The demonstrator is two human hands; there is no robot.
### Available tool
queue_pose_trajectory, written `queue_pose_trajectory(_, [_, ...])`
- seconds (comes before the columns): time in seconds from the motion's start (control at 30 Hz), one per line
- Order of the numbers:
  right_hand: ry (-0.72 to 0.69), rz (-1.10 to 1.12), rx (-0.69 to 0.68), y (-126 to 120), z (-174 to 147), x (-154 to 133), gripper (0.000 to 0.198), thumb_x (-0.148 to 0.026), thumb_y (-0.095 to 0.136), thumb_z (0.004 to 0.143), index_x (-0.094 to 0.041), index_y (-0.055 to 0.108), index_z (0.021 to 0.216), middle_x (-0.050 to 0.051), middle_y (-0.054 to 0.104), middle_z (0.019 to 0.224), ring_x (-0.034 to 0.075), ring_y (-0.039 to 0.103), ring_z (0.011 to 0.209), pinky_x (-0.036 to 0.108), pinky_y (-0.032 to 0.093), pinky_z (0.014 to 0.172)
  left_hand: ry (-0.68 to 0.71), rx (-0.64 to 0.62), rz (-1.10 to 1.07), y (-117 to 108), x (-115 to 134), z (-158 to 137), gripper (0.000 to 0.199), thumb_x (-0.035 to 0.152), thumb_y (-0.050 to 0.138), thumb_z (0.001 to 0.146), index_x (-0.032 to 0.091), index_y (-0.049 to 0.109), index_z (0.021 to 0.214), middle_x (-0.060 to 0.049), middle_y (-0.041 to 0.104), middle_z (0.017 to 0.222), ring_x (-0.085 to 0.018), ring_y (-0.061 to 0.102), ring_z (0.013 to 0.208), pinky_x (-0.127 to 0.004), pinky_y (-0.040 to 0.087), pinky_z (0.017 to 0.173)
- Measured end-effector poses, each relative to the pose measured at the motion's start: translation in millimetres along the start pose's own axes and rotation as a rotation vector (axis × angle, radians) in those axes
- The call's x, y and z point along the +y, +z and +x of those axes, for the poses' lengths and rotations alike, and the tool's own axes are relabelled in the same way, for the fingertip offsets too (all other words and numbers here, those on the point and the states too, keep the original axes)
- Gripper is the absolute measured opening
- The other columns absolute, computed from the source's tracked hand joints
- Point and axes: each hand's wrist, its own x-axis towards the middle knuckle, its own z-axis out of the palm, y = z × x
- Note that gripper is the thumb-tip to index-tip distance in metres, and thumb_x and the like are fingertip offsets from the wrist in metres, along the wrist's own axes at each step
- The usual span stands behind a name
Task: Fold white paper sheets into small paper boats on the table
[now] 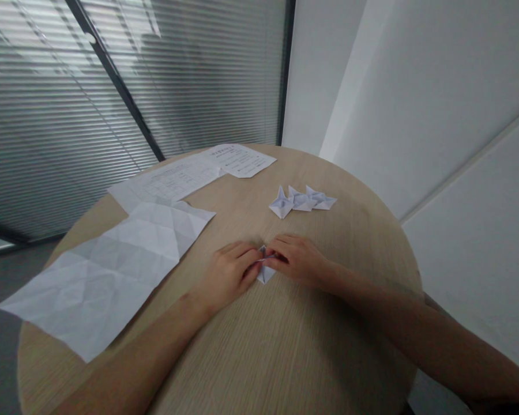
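Observation:
A small folded white paper piece (265, 274) lies low over the middle of the round table, between my two hands. My left hand (230, 271) pinches its left side with thumb and fingers. From the right, my right hand (297, 259) closes on its opposite side, fingertips meeting near the centre. Parts of the paper are hidden under my fingers. Beyond my right hand sit three similar folded paper pieces (281, 204) in a row, each with a raised point, touching or overlapping one another.
A large creased white sheet (112, 276) spreads over the table's left side, partly past its edge. Behind it lie printed papers (242, 160). The round wooden table (259, 357) stands near a glass partition with blinds (216, 69) and a white wall (436, 86).

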Motion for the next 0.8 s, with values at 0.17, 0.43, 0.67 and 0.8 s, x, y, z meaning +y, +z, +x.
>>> queue_pose_trajectory(0.17, [-0.072, -0.029, 0.081, 4, 0, -4, 0.018, -0.024, 0.054, 0.097, -0.017, 0.065, 0.084, 0.006, 0.068, 0.089, 0.016, 0.060, 0.085, 0.028, 0.045, 0.078, -0.004, 0.008, 0.003, -1, 1, 0, 0.027, 0.024, 0.044, 0.098, 0.017, 0.064, 0.080, -0.004, 0.064, 0.072, -0.016, 0.059, 0.066, -0.028, 0.048, 0.063])
queue_pose_trajectory(0.43, [0.110, 0.121, 0.315, -15, 0, 27, 0.016, -0.022, 0.055, 0.095, -0.019, 0.061, 0.081, 0.005, 0.065, 0.088, 0.017, 0.061, 0.085, 0.029, 0.046, 0.080, -0.256, 0.301, -0.150, -15, -13, 1, 0.015, 0.023, 0.057, 0.091, 0.018, 0.068, 0.084, -0.006, 0.068, 0.090, -0.017, 0.063, 0.084, -0.026, 0.052, 0.067])
queue_pose_trajectory(0.67, [0.078, -0.007, 0.305, -29, -4, 60, 0.015, -0.021, 0.051, 0.094, -0.020, 0.063, 0.084, 0.009, 0.061, 0.105, 0.023, 0.058, 0.100, 0.037, 0.046, 0.090, -0.401, 0.442, -0.204, -18, -35, 1, 0.013, 0.027, 0.062, 0.083, 0.020, 0.069, 0.075, -0.002, 0.067, 0.080, -0.014, 0.060, 0.070, -0.026, 0.050, 0.062])
queue_pose_trajectory(0.8, [0.053, -0.084, 0.279, -35, -5, 61, 0.017, -0.019, 0.051, 0.093, -0.019, 0.063, 0.081, 0.009, 0.061, 0.102, 0.023, 0.058, 0.097, 0.038, 0.045, 0.086, -0.423, 0.467, -0.259, -17, -37, 3, 0.012, 0.027, 0.064, 0.081, 0.020, 0.069, 0.072, -0.001, 0.066, 0.077, -0.014, 0.059, 0.069, -0.027, 0.049, 0.061])
